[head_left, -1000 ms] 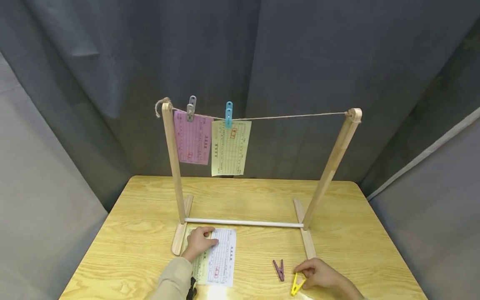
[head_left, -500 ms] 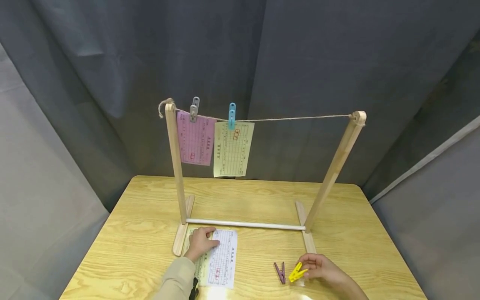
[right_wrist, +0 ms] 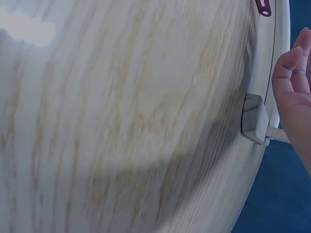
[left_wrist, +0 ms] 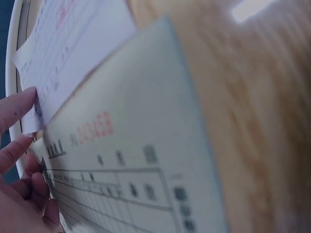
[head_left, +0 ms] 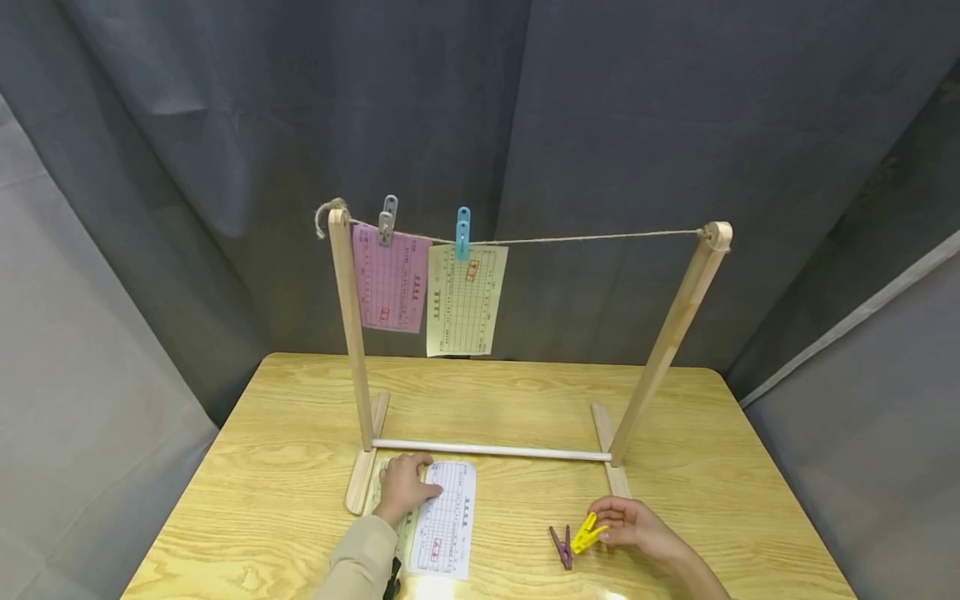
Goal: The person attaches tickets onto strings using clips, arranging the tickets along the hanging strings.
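My left hand [head_left: 401, 490] pinches the far left corner of a white printed slip [head_left: 447, 521] between thumb and finger. In the left wrist view its thumb [left_wrist: 22, 104] lies on the slip's face. A pale yellow-green slip [left_wrist: 116, 131] lies under and left of the white one, partly covered. My right hand [head_left: 633, 527] holds a yellow clothespin [head_left: 587, 535] by its fingertips, beside a purple clothespin [head_left: 561, 548] on the table. In the right wrist view, the right hand [right_wrist: 294, 82] shows at the edge, the yellow clothespin out of sight.
A wooden stand, with a left post [head_left: 350, 333] and a right post [head_left: 670, 342], carries a twine line [head_left: 585, 238]. A grey clothespin [head_left: 387, 223] holds a pink slip [head_left: 392, 279] there; a blue clothespin [head_left: 462, 235] holds a yellow slip [head_left: 465, 312]. A white rod [head_left: 491, 450] joins the bases.
My right hand has lifted the yellow clothespin and brought it up and left, close to the purple one. The left hand stays at the slips, and the white slip has turned slightly.
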A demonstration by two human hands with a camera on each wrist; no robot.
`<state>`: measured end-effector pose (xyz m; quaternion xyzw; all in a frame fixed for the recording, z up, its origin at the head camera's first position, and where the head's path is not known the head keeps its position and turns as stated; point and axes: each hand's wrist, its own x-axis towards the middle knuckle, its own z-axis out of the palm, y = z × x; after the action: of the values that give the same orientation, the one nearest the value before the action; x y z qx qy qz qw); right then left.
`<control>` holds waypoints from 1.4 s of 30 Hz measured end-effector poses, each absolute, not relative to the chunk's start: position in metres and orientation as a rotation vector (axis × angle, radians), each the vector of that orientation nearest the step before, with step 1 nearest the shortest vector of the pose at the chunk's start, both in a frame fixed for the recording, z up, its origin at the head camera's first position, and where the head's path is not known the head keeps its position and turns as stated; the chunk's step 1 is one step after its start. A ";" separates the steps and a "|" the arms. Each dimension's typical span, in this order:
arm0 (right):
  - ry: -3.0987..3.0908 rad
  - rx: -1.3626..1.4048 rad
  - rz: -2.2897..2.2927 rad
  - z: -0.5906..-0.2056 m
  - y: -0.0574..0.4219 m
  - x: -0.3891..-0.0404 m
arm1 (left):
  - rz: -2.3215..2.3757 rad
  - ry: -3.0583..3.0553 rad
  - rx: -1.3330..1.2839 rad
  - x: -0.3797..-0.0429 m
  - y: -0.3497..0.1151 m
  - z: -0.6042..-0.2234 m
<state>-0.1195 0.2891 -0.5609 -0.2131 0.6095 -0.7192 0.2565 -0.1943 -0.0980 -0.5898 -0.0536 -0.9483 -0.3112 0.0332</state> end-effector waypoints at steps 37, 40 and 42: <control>1.780 -0.495 -2.085 -0.552 0.281 -0.125 | -1.617 -2.689 -0.175 -0.199 -0.095 -0.583; 1.772 -0.501 -2.095 -0.551 0.281 -0.126 | -1.694 -2.657 -0.159 -0.198 -0.093 -0.578; 1.773 -0.496 -2.100 -0.550 0.282 -0.126 | -1.729 -2.646 -0.133 -0.196 -0.092 -0.574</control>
<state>-0.1261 0.2816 -0.5499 -0.1751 0.6252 -0.7405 0.1738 -0.1963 -0.0917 -0.5742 -0.0420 -0.8364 -0.5465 -0.0107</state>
